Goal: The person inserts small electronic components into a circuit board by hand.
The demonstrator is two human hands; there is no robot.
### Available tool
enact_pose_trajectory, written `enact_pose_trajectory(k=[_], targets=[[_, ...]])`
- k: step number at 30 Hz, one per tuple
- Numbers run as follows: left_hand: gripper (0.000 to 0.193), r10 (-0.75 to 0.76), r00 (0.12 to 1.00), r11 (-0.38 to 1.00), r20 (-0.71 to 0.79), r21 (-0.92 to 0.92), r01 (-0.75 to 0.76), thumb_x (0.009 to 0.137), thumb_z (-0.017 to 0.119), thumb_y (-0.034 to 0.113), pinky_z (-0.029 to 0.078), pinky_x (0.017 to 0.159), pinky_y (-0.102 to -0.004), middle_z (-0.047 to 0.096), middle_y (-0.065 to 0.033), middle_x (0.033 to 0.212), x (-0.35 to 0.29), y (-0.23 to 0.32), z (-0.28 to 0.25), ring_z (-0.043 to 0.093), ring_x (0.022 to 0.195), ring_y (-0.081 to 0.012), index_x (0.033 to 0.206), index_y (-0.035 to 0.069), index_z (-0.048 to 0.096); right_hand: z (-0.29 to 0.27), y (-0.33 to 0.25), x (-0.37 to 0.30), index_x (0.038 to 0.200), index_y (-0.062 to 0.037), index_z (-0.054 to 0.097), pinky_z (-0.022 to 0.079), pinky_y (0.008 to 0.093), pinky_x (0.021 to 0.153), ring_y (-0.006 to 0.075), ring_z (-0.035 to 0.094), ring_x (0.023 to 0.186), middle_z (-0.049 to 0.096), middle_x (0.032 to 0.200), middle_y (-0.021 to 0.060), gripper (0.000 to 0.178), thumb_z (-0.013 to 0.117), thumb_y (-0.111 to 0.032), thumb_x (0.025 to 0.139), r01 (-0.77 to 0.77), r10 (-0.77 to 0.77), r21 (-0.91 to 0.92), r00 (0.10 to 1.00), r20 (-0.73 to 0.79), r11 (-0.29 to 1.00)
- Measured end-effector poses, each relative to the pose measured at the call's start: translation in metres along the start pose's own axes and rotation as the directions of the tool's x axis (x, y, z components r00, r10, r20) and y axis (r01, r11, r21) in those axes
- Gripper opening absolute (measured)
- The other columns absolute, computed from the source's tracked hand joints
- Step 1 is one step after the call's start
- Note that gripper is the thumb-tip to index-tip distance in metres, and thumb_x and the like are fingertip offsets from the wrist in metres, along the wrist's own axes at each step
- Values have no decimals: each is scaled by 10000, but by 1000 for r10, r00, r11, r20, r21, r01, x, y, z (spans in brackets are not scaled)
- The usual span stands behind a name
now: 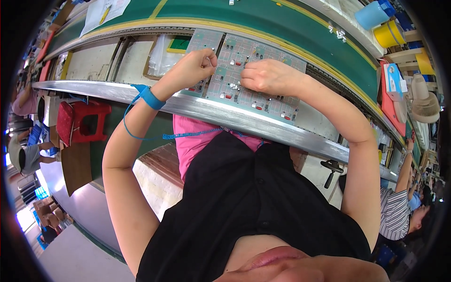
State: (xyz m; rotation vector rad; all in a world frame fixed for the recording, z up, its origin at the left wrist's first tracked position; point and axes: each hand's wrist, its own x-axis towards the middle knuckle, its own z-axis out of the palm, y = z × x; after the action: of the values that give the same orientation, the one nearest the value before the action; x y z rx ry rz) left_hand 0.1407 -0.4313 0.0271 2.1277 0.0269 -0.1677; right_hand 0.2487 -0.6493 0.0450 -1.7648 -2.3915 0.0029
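A large grey-green circuit board (285,52) lies on the rail line in front of me, with a second board (202,36) close beside it on the left. Small red, black and white components stand on both. My left hand (199,68) hovers over the gap between the boards, its fingers closed in a pinch; what they hold, if anything, is too small to name. Over the middle of the large board, my right hand (270,77) has its fingers curled together, their tips by several white connectors (235,86). Whatever it grips is hidden. A blue wrist strap (151,98) circles my left wrist.
A metal rail (221,113) runs along the near side. Beyond the boards is a green conveyor belt (206,11) with loose white parts (337,34). Blue (371,16) and yellow (389,34) containers stand far right. A person (394,211) sits at right; a red stool (91,120) is left.
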Motion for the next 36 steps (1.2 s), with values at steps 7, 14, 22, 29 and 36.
enact_pose_trajectory(k=[7,14,22,29,36], targets=[[105,-40,998,996,44,79,37,785,578,20,366,521,-234,511,-12,583,1,5,-2,433,548,-70,850,9,495,4,1,-1,705,-18,528,515,335,633,237,581,808,555,761,87,66,536,-81,724,-19,20,20,999,-47,1000],[102,38,999,983,-11,183,-35,764,565,59,411,535,-344,561,-104,608,-1,7,-1,553,569,-241,845,7,530,7,-6,-3,850,-26,574,516,316,632,206,581,828,570,855,66,153,533,-98,721,-54,54,-7,998,-30,999],[101,23,1000,980,17,195,-26,760,560,49,418,548,-362,571,-112,626,-2,11,-1,573,603,-273,851,14,533,5,-10,-12,991,-30,591,521,326,642,225,610,826,609,912,81,256,530,-98,753,-117,117,29,993,-23,993],[99,24,999,980,29,196,-29,758,557,41,418,558,-367,573,-117,632,-2,12,-2,575,610,-279,851,15,534,-8,-6,-23,1060,-61,587,513,353,644,257,630,778,648,848,83,307,519,-86,762,-234,254,146,956,-144,961],[102,57,998,979,21,193,-60,762,551,39,420,567,-372,579,-117,648,-2,12,0,580,637,-293,856,17,521,-9,-3,-28,1067,-58,584,501,375,680,287,621,807,642,875,109,327,541,-36,744,-264,312,220,923,-223,939]])
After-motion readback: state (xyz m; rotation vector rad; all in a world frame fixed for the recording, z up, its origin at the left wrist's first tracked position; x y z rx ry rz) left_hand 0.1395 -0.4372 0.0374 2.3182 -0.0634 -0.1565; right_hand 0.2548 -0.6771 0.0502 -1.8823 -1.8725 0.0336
